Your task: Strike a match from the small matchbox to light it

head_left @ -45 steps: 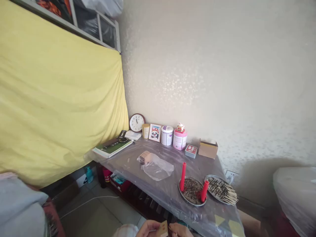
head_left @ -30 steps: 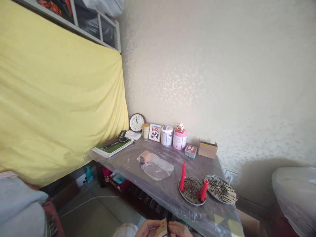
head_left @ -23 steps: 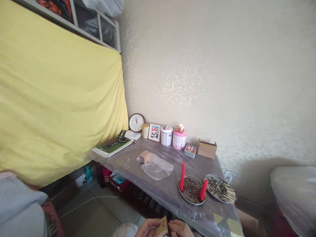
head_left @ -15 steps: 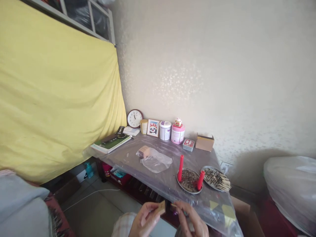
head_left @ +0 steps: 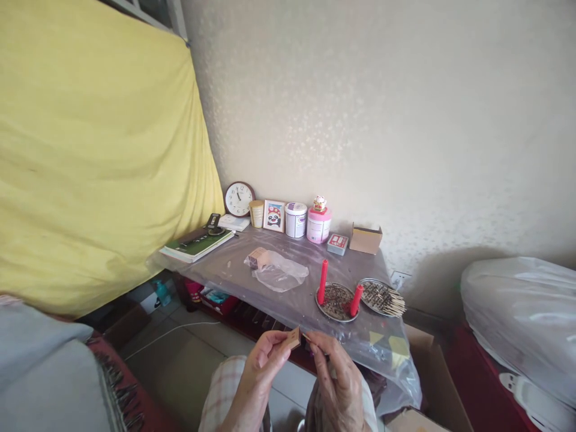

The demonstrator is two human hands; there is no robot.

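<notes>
My left hand [head_left: 264,367] grips a small tan matchbox [head_left: 293,338] by its sides, in front of the table edge. In my right hand [head_left: 336,369] a thin matchstick [head_left: 306,338] is pinched between thumb and fingers, its tip close to the matchbox edge; whether they touch is unclear. Beyond the hands, a tall red candle [head_left: 323,282] and a shorter, tilted red candle [head_left: 356,301] stand on a round metal plate [head_left: 338,318] strewn with dark bits. Beside it, a second plate [head_left: 368,281] bears many used matchsticks [head_left: 392,303].
The low table [head_left: 229,273] has a plastic cover. On it are a crumpled plastic bag [head_left: 281,275], a small block-like pack [head_left: 258,258], books [head_left: 198,246], a clock [head_left: 239,198], tins [head_left: 296,221] and a cardboard box [head_left: 366,239]. An open carton [head_left: 427,360] sits at right.
The view has tilted down and shifted right, so the table sits higher in the picture. My hands have come nearer each other, bringing the matchstick close to the matchbox.
</notes>
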